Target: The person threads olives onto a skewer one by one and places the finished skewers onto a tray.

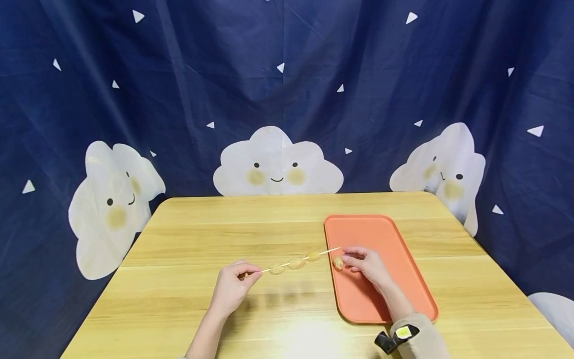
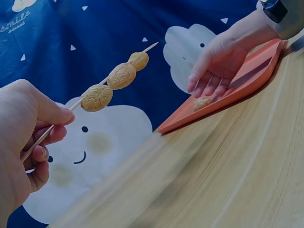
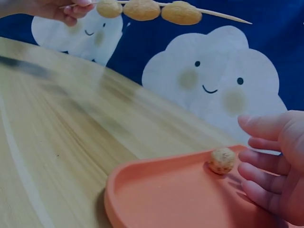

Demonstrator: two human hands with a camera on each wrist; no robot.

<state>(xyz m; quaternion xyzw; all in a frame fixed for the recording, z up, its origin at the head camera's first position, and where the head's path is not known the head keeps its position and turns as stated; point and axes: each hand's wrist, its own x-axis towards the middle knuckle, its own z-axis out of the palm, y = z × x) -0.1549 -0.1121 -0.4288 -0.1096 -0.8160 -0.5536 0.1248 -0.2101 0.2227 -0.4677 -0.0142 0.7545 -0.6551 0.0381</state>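
Observation:
My left hand (image 1: 236, 286) pinches the lower end of a thin wooden skewer (image 2: 46, 134). Threaded along it are three tan, wrinkled balls (image 2: 122, 76), with the pointed tip showing past the last one. The skewer is held up off the table, slanting toward the right. One more wrinkled ball (image 3: 222, 161) lies in the orange tray (image 3: 156, 190), close to its left side. Beside that ball is my right hand (image 1: 366, 267), its fingers (image 3: 266, 183) loosely extended with nothing gripped in them.
The orange tray sits on the right half of the wooden table (image 1: 215, 224). A dark watch-like device (image 1: 396, 339) is strapped over my right sleeve. Behind the table hangs a navy curtain (image 1: 251, 75) with smiling clouds.

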